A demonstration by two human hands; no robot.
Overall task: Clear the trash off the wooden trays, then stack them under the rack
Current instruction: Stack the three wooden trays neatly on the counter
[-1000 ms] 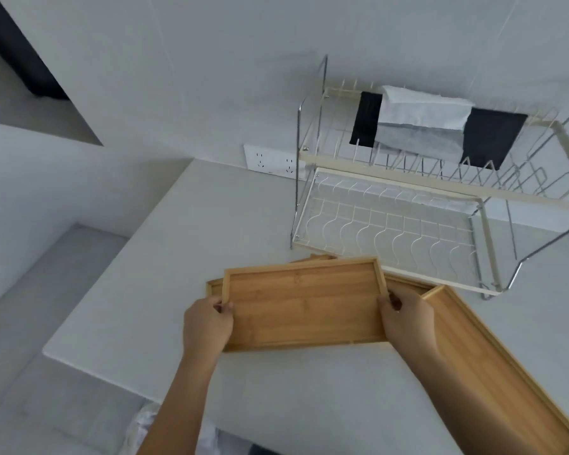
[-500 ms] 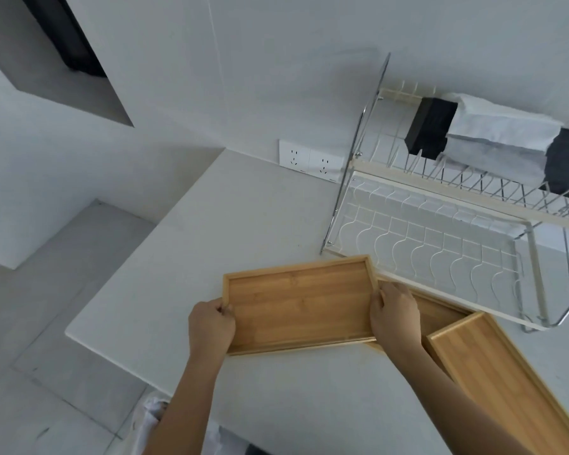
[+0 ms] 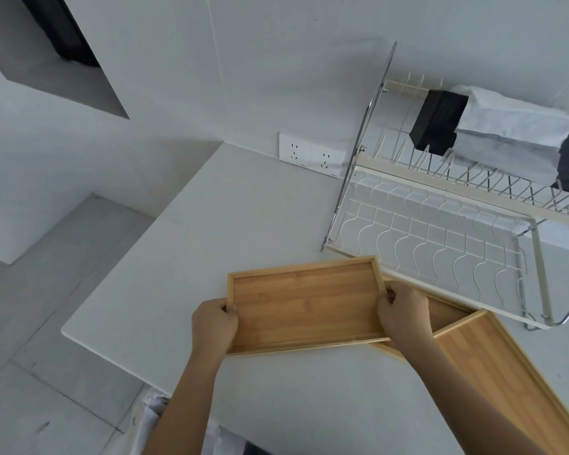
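A small wooden tray is held level just above the white counter. My left hand grips its left rim and my right hand grips its right rim. The tray is bare, with no trash on it. Under its right end lies a second wooden tray, mostly covered. A long third wooden tray lies slanted toward the lower right. The two-tier wire dish rack stands just behind the trays, its front edge close to the held tray's far right corner.
A black cloth and a white cloth lie on the rack's upper tier. A double wall socket sits left of the rack. The white counter ends at the left, with floor below. A white bag shows under the counter's front edge.
The view has swung left, so the rack now sits further right. Both hands keep hold of the small tray, which has shifted left off the tray beneath it.
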